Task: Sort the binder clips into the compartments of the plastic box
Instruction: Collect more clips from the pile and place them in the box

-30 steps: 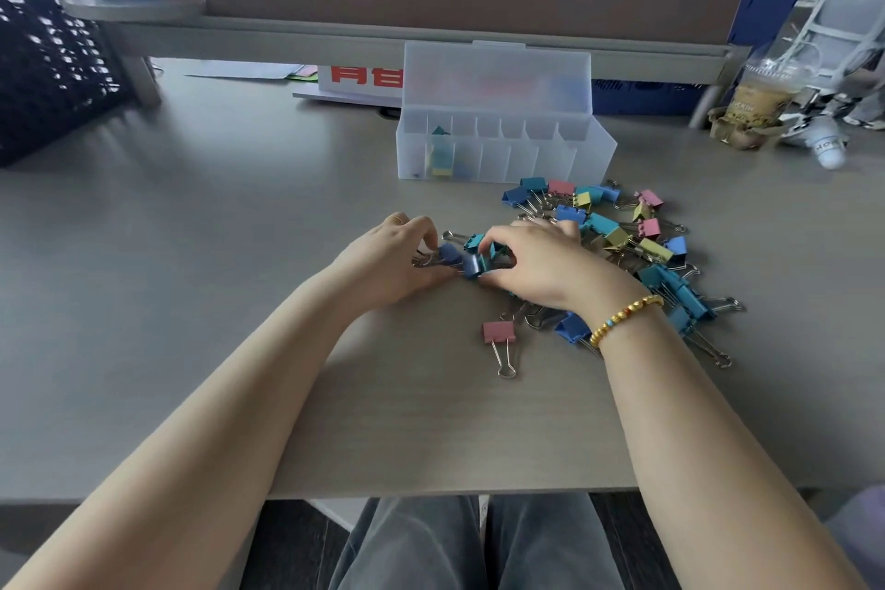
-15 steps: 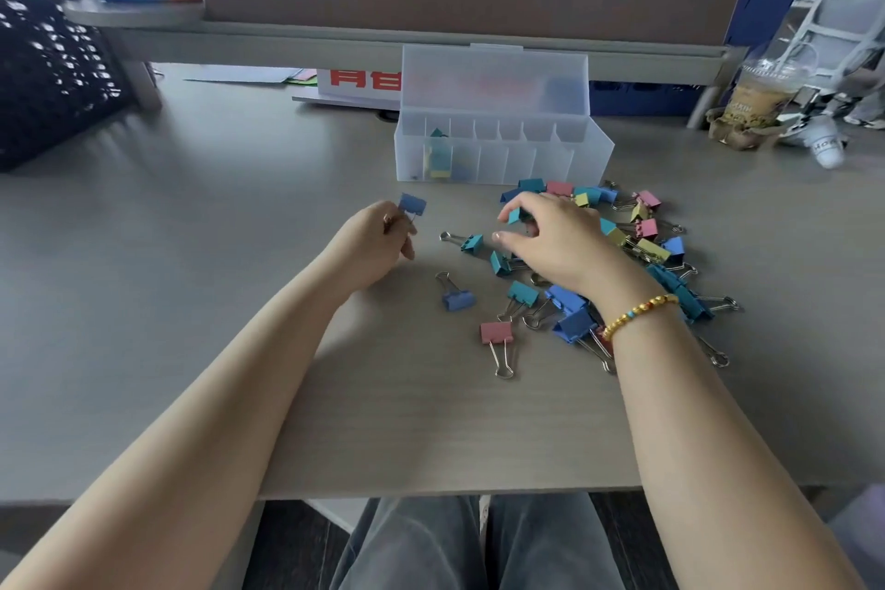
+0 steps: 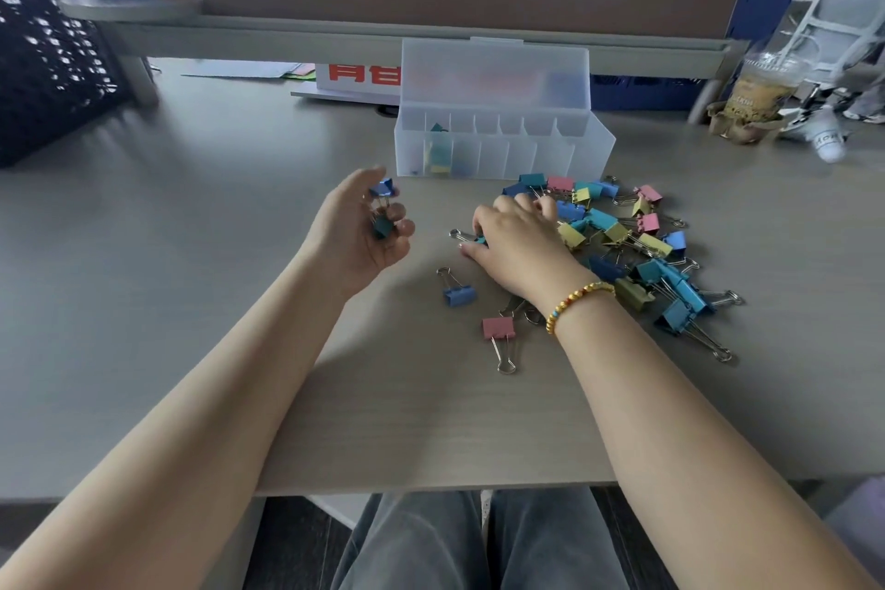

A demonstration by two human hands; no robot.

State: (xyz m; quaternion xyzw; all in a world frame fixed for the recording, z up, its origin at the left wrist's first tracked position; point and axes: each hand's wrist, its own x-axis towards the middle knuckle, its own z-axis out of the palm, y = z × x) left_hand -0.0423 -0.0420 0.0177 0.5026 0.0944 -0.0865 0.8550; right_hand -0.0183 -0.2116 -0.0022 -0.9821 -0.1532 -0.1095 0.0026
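A clear plastic box [image 3: 594, 149] with several compartments stands open at the back of the desk; a few clips lie in its left compartments. A pile of coloured binder clips [image 3: 637, 240] lies in front of it to the right. My left hand [image 3: 357, 235] is raised, palm up, left of the box, and holds a blue clip [image 3: 381, 188] and a darker clip [image 3: 383, 225]. My right hand [image 3: 517, 240] rests on the pile's left edge, fingers down on a teal clip [image 3: 480, 239]. A blue clip [image 3: 459, 294] and a pink clip [image 3: 498, 329] lie apart near the front.
A dark mesh basket [image 3: 43, 62] stands at the far left. A drink cup [image 3: 761, 96] and a small white bottle [image 3: 826, 141] sit at the back right. Papers [image 3: 354, 77] lie behind the box, under a raised shelf [image 3: 335, 38].
My left hand has lifted and turned palm up with blue clips in it. My right hand has shifted over the pile's left edge onto a teal clip.
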